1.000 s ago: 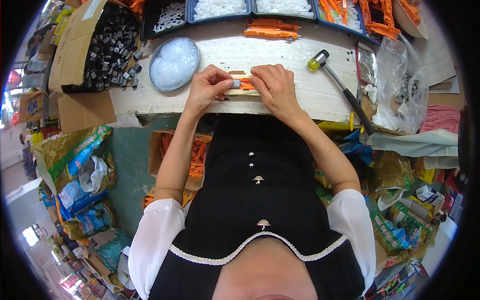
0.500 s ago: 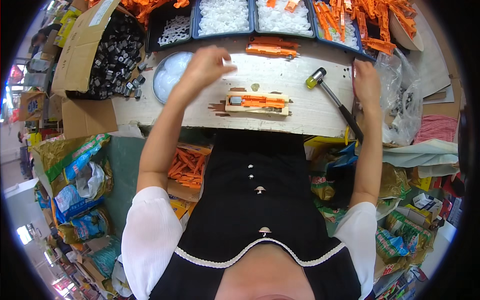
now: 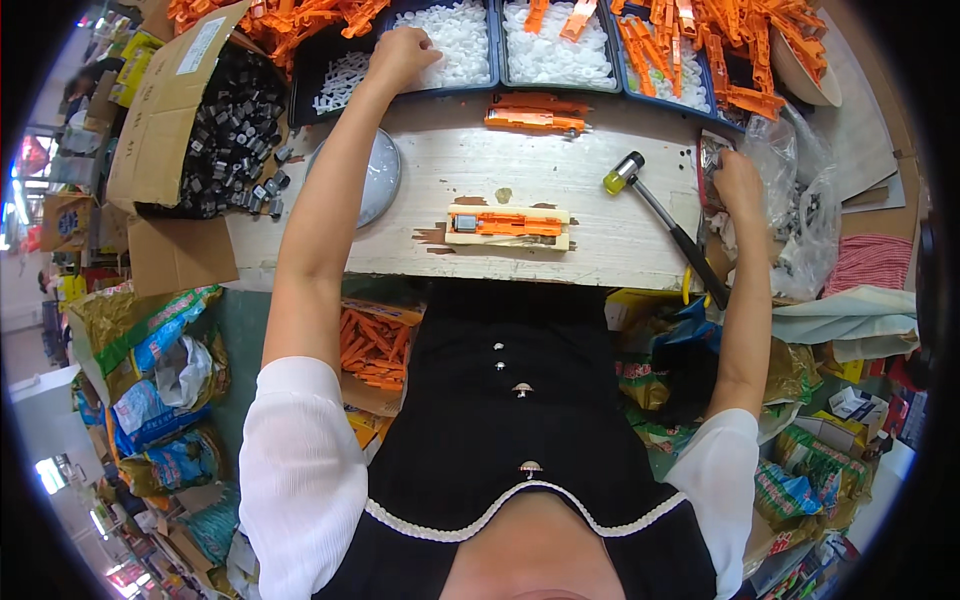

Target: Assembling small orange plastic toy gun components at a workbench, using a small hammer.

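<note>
My left hand (image 3: 403,60) is at the far left, fingers curled in at the white pieces (image 3: 455,55); I cannot tell whether they pinch one. My right hand (image 3: 738,185) is bent over the silvery packet (image 3: 711,155) on the right, its fingertips hidden, so I cannot tell what it grips. The orange housing (image 3: 510,224) lies in the cream holder (image 3: 462,241) between my forearms, touched by neither hand, a grey block (image 3: 465,223) at its left end. Picking well, I judge, means a light fingertip pinch, one piece at a time, and a right forearm clear of the hammer (image 3: 697,262) just beside it.
</note>
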Demonstrator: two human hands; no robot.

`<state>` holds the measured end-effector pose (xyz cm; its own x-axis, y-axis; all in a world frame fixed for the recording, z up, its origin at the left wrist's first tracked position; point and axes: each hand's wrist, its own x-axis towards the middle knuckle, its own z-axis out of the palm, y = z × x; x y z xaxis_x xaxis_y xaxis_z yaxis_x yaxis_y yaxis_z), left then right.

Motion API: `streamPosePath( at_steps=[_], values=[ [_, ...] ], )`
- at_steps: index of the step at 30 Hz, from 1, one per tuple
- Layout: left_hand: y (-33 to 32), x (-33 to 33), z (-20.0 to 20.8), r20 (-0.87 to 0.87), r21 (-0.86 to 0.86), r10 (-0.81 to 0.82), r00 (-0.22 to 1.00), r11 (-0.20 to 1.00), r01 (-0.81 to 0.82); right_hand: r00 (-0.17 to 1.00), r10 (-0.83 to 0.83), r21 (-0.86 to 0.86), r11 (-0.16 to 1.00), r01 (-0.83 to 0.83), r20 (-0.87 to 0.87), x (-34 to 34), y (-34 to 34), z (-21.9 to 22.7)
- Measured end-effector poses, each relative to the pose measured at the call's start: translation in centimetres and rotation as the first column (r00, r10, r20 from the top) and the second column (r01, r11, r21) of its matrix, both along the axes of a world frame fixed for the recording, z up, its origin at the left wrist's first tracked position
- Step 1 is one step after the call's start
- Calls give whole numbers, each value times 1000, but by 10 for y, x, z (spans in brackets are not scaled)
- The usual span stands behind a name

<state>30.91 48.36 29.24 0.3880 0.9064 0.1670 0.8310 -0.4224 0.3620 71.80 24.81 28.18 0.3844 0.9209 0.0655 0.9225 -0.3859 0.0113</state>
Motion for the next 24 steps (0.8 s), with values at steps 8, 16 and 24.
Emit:
streamPosePath(
  at_steps=[8, 16, 24],
  values=[
    [-22, -9, 19, 644, -394, 199, 739, 914, 98, 977, 107, 208, 976, -68, -183, 10, -12, -5],
    [-83, -14, 27, 870, -469, 461, 174, 669, 577, 937, 165, 458, 889, -7, -307, 6, -21, -8],
    [-168, -3, 28, 847, -465, 518, 122, 609, 642, 364, 454, 521, 847, 108, -813, -124, -26, 26]
  ],
)
